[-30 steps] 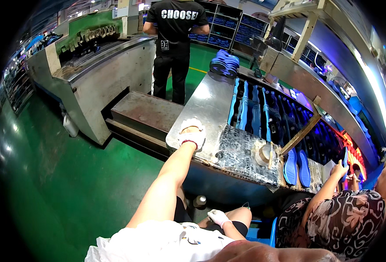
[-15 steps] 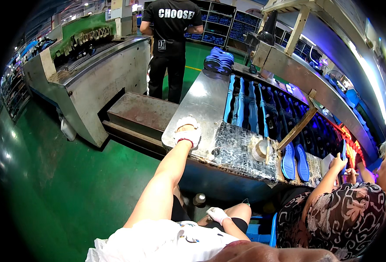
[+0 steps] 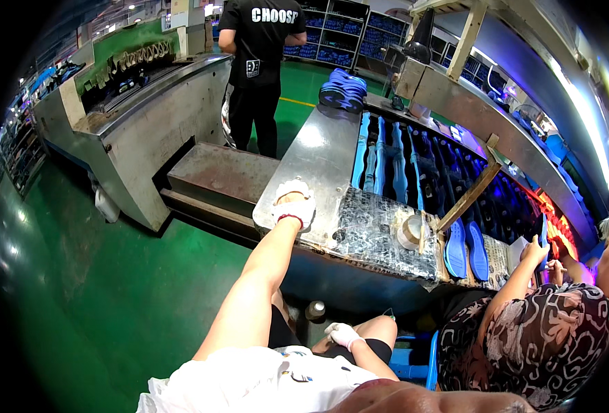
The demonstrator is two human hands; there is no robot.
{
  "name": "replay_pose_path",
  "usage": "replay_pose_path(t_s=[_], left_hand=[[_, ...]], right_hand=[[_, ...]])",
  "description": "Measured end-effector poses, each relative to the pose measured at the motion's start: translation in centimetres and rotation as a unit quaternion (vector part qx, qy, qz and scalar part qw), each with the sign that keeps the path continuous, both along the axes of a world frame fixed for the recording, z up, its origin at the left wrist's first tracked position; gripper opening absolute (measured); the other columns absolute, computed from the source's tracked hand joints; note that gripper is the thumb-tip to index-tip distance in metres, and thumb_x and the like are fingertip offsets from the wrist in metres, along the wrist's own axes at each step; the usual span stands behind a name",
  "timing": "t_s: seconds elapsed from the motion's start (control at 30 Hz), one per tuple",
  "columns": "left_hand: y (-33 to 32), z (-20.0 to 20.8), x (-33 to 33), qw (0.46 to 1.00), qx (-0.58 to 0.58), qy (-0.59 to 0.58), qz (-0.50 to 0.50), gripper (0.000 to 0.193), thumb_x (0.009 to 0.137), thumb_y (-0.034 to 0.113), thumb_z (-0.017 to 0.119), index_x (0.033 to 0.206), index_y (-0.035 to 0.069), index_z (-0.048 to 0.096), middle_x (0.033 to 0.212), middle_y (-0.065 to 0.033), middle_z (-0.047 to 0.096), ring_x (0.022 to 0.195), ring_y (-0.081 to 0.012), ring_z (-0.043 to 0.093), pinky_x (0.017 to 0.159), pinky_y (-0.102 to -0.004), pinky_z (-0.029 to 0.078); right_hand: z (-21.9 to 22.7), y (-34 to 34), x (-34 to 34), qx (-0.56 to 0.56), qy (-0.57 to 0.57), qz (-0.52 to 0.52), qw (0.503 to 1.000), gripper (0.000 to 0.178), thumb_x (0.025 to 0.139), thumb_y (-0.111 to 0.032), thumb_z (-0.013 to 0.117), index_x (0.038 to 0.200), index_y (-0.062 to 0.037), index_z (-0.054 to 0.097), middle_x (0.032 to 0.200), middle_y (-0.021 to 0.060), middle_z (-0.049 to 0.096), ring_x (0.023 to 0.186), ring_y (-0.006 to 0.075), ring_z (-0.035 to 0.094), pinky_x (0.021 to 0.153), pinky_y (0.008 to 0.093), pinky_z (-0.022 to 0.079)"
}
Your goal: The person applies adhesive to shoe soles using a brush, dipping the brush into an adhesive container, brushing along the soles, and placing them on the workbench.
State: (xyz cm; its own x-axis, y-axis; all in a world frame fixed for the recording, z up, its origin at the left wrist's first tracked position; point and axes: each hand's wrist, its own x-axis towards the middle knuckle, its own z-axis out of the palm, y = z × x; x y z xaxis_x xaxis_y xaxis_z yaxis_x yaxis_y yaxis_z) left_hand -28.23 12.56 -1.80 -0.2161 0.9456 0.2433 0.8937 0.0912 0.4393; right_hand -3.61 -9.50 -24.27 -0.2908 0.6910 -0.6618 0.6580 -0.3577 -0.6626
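My left hand (image 3: 293,204), in a white glove that leaves the back of the hand bare, rests palm down on the near end of the metal tabletop (image 3: 311,155). Its fingers lie on the metal, holding nothing visible. In my lap, my white-gloved right hand (image 3: 341,334) lies against my thigh, fingers loosely curled and nothing seen in them. Beyond my left hand, a stack of blue shoe soles (image 3: 343,91) stands at the table's far end. To the right, long blue pieces (image 3: 380,158) lie in rows on a dark conveyor.
A tape roll (image 3: 410,233) sits on the plastic-wrapped table edge, left of two blue soles (image 3: 467,251). At right, a seated co-worker (image 3: 525,337) holds a sole near an orange glow. A person in black (image 3: 257,76) stands beyond a metal step (image 3: 218,172). A bottle (image 3: 315,310) stands below.
The view has shifted slightly. The standing person has turned a little and appears slightly further left. My hands keep their places on the tabletop and in my lap.
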Motion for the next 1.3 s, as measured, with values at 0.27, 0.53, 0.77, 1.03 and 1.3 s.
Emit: replay_pose_path(t_s=[0.27,0.53,0.77,1.03,1.3], left_hand=[[-0.3,0.2,-0.4,0.999,0.039,0.002,-0.01,0.029,0.08,0.024,0.051,0.085,0.002,0.07,0.091,-0.0195,0.067,0.088,-0.0346,0.065,0.081,-0.041,0.051],[-1.2,0.3,-0.4,0.999,0.048,0.002,-0.005,0.029,0.084,0.024,0.048,0.089,0.003,0.068,0.101,-0.0173,0.065,0.096,-0.0323,0.061,0.087,-0.0402,0.046],[-1.0,0.1,-0.6,1.0,0.018,0.009,-0.011,0.03,0.085,0.026,0.047,0.093,0.004,0.067,0.103,-0.0156,0.063,0.1,-0.0306,0.058,0.089,-0.0402,0.044],[-0.3,-0.2,0.1,1.0,0.014,-0.006,-0.018,0.033,0.085,0.03,0.048,0.096,0.005,0.066,0.105,-0.0167,0.063,0.099,-0.0333,0.059,0.087,-0.0419,0.047],[-0.6,0.0,-0.5,1.0,0.007,0.003,-0.021,0.035,0.087,0.033,0.048,0.1,0.005,0.064,0.108,-0.017,0.062,0.101,-0.035,0.058,0.087,-0.0439,0.047]], right_hand=[[0.8,-0.1,-0.4,0.002,0.024,-0.034,0.999,0.026,0.081,-0.005,0.047,0.1,0.0004,0.064,0.082,0.0103,0.066,0.072,0.0177,0.063,0.068,0.0283,0.05],[-1.7,-0.1,0.3,0.045,0.037,-0.023,0.998,0.024,0.08,-0.006,0.047,0.095,0.0012,0.064,0.076,0.0081,0.065,0.063,0.015,0.059,0.06,0.026,0.048],[-1.9,0.2,0.5,0.076,0.0,0.054,0.996,0.023,0.08,-0.017,0.051,0.085,-0.0015,0.067,0.068,0.007,0.063,0.059,0.0155,0.058,0.058,0.028,0.047],[-2.7,0.6,1.3,0.132,-0.012,0.066,0.989,0.033,0.087,-0.031,0.05,0.079,-0.0028,0.067,0.065,0.0087,0.063,0.06,0.0183,0.059,0.06,0.0305,0.046],[-0.4,0.2,0.3,0.098,-0.043,0.069,0.992,0.042,0.087,-0.041,0.049,0.085,-0.0029,0.066,0.077,0.016,0.066,0.081,0.0306,0.064,0.075,0.0383,0.048]])
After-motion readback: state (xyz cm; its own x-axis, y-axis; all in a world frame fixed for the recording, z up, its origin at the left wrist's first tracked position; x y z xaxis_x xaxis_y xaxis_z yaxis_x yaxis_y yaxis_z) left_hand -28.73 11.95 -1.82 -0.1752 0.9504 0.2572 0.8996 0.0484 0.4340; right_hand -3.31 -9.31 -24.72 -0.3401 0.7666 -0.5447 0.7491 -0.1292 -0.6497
